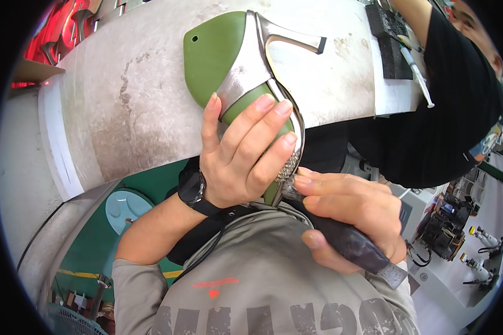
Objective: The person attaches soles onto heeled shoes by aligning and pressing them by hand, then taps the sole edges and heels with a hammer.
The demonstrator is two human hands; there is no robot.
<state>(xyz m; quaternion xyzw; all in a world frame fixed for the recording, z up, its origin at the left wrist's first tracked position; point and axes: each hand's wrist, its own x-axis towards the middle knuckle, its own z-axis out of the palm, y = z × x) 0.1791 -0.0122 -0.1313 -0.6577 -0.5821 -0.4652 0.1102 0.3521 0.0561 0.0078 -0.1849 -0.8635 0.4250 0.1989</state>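
Note:
A silver high-heeled shoe (pixel 245 71) sits on a green shoe last (pixel 213 51), its heel pointing to the far right and its toe close to my body. My left hand (pixel 243 153) grips the shoe across its middle, fingers over the last and upper. A beaded, glittering strip shows near the toe, just beyond those fingertips. In my right hand (pixel 355 209) is a dark-handled hand tool (pixel 356 245) with a flat metal end. Its other end touches or nearly touches the shoe's edge at the toe; the fingers partly hide this contact.
The shoe lies over a worn, pale work table (pixel 151 106). At the far right are a black block (pixel 394 50) and a white syringe-like tool (pixel 418 75), beside a co-worker in black (pixel 452 100). Red-lit racks (pixel 56 33) stand far left, a blue stool (pixel 129 212) below the table.

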